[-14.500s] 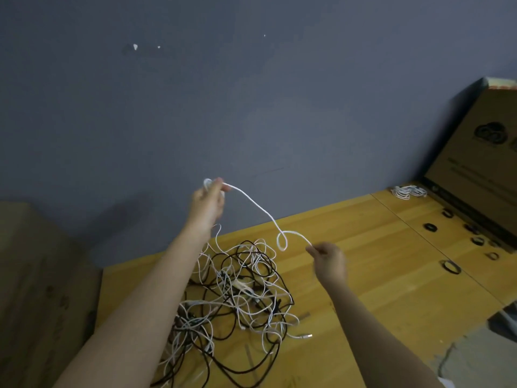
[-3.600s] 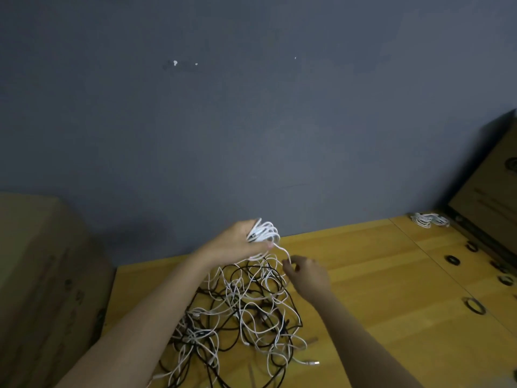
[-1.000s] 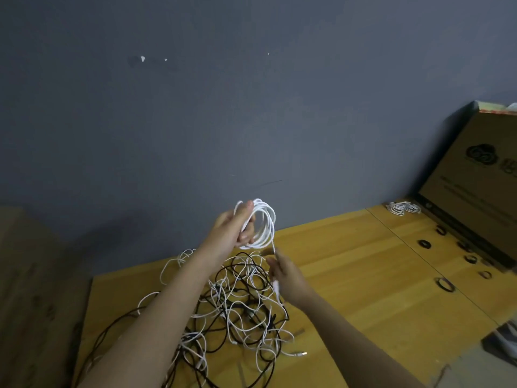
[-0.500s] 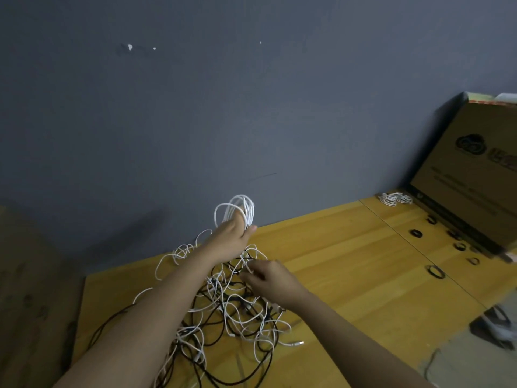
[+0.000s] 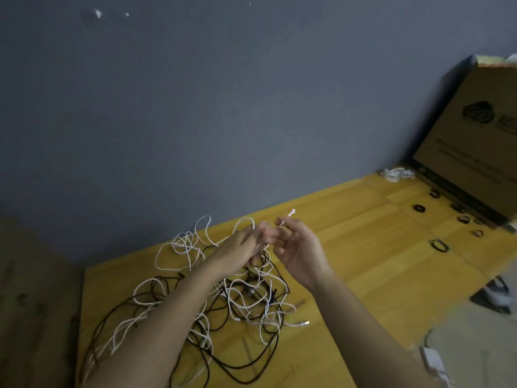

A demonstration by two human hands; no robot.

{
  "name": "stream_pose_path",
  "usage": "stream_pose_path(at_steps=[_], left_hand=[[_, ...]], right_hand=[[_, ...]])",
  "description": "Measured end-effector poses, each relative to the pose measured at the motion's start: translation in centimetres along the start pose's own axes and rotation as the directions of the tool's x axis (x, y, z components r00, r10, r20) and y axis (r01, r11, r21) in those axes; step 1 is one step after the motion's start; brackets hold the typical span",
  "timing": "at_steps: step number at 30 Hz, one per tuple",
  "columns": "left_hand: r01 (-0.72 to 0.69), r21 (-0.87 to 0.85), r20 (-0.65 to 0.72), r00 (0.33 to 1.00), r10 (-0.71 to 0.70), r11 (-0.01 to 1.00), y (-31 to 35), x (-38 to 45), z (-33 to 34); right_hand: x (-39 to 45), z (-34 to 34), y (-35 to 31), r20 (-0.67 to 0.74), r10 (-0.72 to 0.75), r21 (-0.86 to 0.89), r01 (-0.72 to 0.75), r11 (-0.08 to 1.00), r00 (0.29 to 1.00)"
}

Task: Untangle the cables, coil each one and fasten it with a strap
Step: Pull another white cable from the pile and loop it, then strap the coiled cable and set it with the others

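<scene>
Yellow wooden bench (image 5: 349, 247) carries a tangled heap of thin white and black cables (image 5: 223, 301), and both hands hover just above the heap's far edge. The right hand (image 5: 300, 247) pinches a white cable end (image 5: 288, 217) between curled fingertips; the left hand (image 5: 243, 247) grips a white cable loop (image 5: 244, 224), fingers blurred. Small black strap rings (image 5: 440, 245) lie well right of the heap.

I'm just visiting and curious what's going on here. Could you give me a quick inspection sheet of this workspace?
Surface: yellow wooden table, against a grey wall.
Job's things: tangled pile of white and black cables; black strap rings at the right.
Clutter: one coiled white bundle at the far corner.
Hands: left hand holds white cable loops; right hand pinches a white cable end.
Cables: mostly knotted together.
Surroundings: cardboard box at right; another, blurred, at left.
</scene>
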State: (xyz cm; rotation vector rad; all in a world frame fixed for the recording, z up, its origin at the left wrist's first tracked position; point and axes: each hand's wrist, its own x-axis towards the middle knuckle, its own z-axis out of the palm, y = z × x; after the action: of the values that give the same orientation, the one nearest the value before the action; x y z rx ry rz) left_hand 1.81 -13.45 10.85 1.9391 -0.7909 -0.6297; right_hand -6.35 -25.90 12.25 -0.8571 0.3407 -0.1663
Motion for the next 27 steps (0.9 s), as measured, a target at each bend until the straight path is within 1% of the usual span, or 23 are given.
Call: stream_pose_path(at_steps=[2,3,5,6,7,8,11,13,15,18,20,22,24,26,27], left_hand=[[0.008,0.018,0.055,0.998,-0.009,1.0,-0.9,-0.1,0.6],[0.008,0.01,0.091,0.996,-0.009,1.0,-1.5,-0.2,0.9],[0.002,0.041,0.163,0.987,-0.008,0.999,-2.9,-0.3,1.7],[0.004,0.082,0.184,0.983,-0.019,0.997,-3.4,-0.4,2.1],[0.02,0.098,0.202,0.979,-0.04,0.995,-3.8,-0.5,2.5],[0.041,0.07,0.223,0.973,-0.056,0.997,-4.1,-0.8,3.1],[0.116,-0.118,0.345,0.936,-0.069,0.986,-4.5,-1.8,4.7],[0.155,-0.183,0.43,0.901,-0.062,0.971,-4.8,-2.2,5.9],[0.189,-0.228,0.469,0.881,-0.063,0.955,-5.0,-2.5,7.4],[0.285,-0.325,0.469,0.877,-0.108,0.902,-4.7,-2.9,9.4],[0.334,-0.342,0.431,0.886,-0.169,0.879,-4.6,-3.0,10.6],[0.365,-0.305,0.388,0.891,-0.236,0.88,-4.7,-3.2,11.4],[0.359,-0.26,0.34,0.903,-0.263,0.896,-4.9,-3.2,12.2],[0.337,-0.211,0.28,0.92,-0.274,0.918,-5.1,-3.1,13.0],[0.327,-0.197,0.253,0.928,-0.274,0.924,-5.1,-2.9,13.3]], right_hand=[[0.5,-1.1,1.0,-0.149,-0.072,-0.187,0.044,0.981,0.986],[0.7,-1.9,1.6,-0.205,-0.089,-0.276,0.029,0.961,0.975],[0.3,-3.5,3.0,-0.306,-0.09,-0.432,-0.054,0.9,0.948],[-0.1,-4.2,3.8,-0.356,-0.094,-0.485,-0.098,0.869,0.93],[-0.6,-4.8,4.7,-0.387,-0.117,-0.516,-0.11,0.849,0.914],[-1.3,-5.2,5.5,-0.404,-0.146,-0.537,-0.105,0.837,0.903],[-3.3,-6.2,8.0,-0.379,-0.227,-0.566,-0.03,0.824,0.897],[-4.6,-6.9,9.1,-0.329,-0.267,-0.619,0.007,0.785,0.906],[-5.7,-7.6,9.3,-0.293,-0.26,-0.657,0.004,0.754,0.92],[-7.8,-8.2,9.4,-0.305,-0.179,-0.613,-0.05,0.789,0.935],[-9.0,-8.7,9.9,-0.283,-0.19,-0.63,-0.033,0.776,0.94],[-9.9,-8.9,10.5,-0.287,-0.198,-0.628,-0.028,0.777,0.937],[-10.3,-9.5,11.2,-0.311,-0.197,-0.614,-0.038,0.788,0.93],[-10.6,-10.1,11.4,-0.342,-0.186,-0.553,-0.037,0.832,0.921],[-10.7,-10.4,11.2,-0.352,-0.179,-0.494,-0.02,0.869,0.919]])
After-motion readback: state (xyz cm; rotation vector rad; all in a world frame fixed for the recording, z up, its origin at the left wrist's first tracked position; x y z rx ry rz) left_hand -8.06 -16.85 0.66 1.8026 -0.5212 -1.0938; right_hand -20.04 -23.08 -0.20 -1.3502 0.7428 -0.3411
